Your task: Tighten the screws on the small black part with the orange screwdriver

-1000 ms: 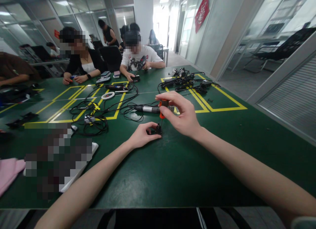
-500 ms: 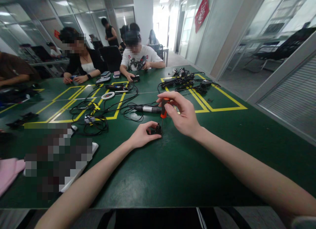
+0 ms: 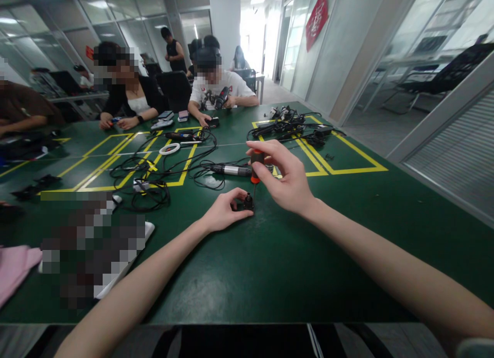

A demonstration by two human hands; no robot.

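Pinching a small black component (image 3: 248,202) on the green surface (image 3: 216,291), well in from its near edge, the left hand (image 3: 224,211) steadies it; the right hand (image 3: 286,177) grips an orange-and-black screwdriver (image 3: 256,158) nearly upright. Tip contact is unclear; good practice would keep the screwdriver straight, pressure light and component braced.

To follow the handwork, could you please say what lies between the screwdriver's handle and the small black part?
In the head view, the screwdriver's thin shaft runs from the handle toward the small black part; any contact is unclear.
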